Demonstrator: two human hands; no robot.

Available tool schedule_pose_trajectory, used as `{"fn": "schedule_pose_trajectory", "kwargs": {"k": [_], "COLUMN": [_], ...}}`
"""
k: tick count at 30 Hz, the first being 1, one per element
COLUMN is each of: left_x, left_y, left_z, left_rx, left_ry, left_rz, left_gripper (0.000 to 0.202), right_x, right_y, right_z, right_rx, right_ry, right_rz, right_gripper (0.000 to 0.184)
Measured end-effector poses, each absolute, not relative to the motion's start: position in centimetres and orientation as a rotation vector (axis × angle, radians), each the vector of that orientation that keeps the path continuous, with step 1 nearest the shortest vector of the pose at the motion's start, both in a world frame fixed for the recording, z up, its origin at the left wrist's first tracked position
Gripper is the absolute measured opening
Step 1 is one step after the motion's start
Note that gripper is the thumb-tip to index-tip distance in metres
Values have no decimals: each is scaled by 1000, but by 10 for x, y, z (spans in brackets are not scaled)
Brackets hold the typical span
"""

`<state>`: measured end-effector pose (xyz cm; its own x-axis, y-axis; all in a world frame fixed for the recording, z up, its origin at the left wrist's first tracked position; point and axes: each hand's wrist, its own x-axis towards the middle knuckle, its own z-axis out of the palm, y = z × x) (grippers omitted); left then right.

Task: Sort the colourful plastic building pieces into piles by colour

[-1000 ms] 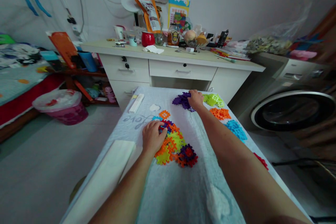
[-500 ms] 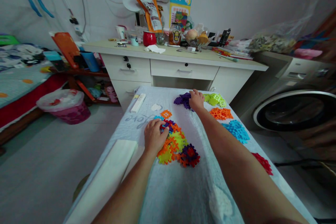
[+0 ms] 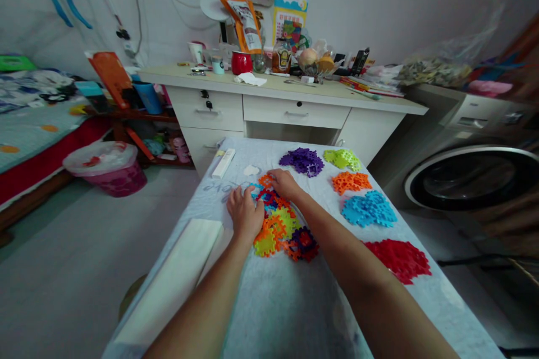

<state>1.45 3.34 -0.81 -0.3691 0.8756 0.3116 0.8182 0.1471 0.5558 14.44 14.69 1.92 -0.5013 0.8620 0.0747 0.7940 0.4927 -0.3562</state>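
Note:
A mixed pile of toothed plastic puzzle tiles [image 3: 283, 224] in orange, yellow-green, purple, red and blue lies in the middle of the cloth-covered table. At its left edge rests my left hand [image 3: 246, 214], open, thumb apart from the fingers. My right hand [image 3: 284, 184] reaches across to the pile's far end, its fingers stretched down beside an orange tile [image 3: 265, 180]; no held tile shows. Sorted by colour to the right are a purple heap [image 3: 302, 161], a yellow-green heap [image 3: 342, 159], an orange heap [image 3: 351, 182], a blue heap [image 3: 369, 208] and a red heap [image 3: 402, 259].
A long white box [image 3: 177, 275] lies along the table's left edge, and a small white box [image 3: 223, 163] near the far left corner. Beyond stands a white desk [image 3: 295, 101] bearing jars and a red mug. At right is a washing machine [image 3: 467, 146]; at left, a pink bin [image 3: 112, 171].
My right hand has moved left and nearer, from the purple heap to the mixed pile, uncovering the purple and red heaps. My left hand has shifted slightly on the pile's edge.

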Motion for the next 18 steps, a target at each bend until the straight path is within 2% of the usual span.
{"fn": "schedule_pose_trajectory", "kwargs": {"k": [10, 18], "left_x": [13, 12], "left_y": [32, 32], "left_z": [-8, -8], "left_rx": [1871, 1901], "left_ry": [2234, 2189], "left_rz": [911, 933], "left_gripper": [31, 28], "right_x": [143, 162], "right_y": [149, 134], "right_z": [31, 42], "right_rx": [-1406, -1468], "right_ry": [-2807, -2788], "right_rz": [342, 290], "right_gripper": [51, 32]}}
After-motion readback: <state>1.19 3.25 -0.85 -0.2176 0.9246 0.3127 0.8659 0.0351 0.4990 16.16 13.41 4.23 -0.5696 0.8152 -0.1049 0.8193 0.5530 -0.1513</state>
